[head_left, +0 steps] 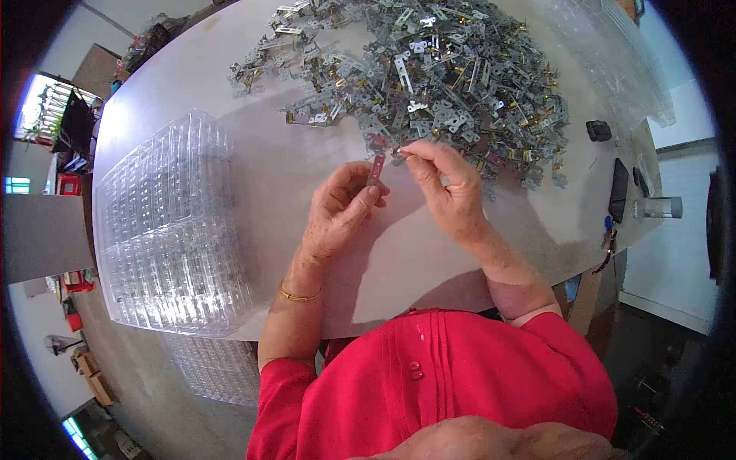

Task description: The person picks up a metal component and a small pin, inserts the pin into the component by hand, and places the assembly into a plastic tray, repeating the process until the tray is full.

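Note:
My left hand pinches a narrow flat metal bracket with holes in it, standing up from between thumb and fingers and tinted red. To its right, my right hand has thumb and forefinger pressed together on a small metal part, mostly covered by the fingertips. Both hands are at the near edge of a big heap of stamped metal brackets, some with brass-coloured pieces.
Stacked clear plastic trays stand at the left of the white table. More clear plastic lies at the far right. Along the right edge are a small black object, a dark phone and a glass.

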The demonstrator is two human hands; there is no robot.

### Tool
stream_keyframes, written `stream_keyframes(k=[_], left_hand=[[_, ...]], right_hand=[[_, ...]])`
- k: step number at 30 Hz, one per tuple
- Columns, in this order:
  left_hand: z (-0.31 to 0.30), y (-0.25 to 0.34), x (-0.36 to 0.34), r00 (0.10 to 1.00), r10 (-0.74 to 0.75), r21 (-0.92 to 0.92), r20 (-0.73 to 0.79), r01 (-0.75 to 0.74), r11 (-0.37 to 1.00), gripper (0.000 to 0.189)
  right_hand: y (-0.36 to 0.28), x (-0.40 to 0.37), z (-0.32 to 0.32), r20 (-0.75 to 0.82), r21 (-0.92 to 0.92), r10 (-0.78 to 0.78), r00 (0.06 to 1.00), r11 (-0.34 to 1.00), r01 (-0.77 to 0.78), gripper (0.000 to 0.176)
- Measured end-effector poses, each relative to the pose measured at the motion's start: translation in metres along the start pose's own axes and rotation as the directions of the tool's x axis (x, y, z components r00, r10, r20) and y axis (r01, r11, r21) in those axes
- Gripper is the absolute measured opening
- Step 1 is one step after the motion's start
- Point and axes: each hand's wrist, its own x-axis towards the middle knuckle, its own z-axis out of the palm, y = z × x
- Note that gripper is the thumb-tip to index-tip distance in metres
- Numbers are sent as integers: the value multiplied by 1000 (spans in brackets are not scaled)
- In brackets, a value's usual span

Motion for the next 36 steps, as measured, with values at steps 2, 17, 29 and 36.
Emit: stream_keyframes(k=[2, 17, 29, 36], left_hand=[[-1, -3, 1, 999, 5, -4, -39, -5, 1000, 34], [-3, -19, 5, 977, 187, 337, -105, -142, 931, 36], [5, -11, 3, 943, 321, 536, -87, -227, 813, 36], [6, -6, 2, 937, 337, 522, -87, -246, 817, 35]], right_hand=[[-5, -3, 0, 53, -43, 15, 998, 999, -13, 15], [-1, -12, 12, 119, -119, 46, 992, 992, -31, 17], [-1, -12, 12, 144, -88, 86, 986, 993, -74, 10], [3, -14, 12, 203, -86, 100, 974, 993, -84, 11]])
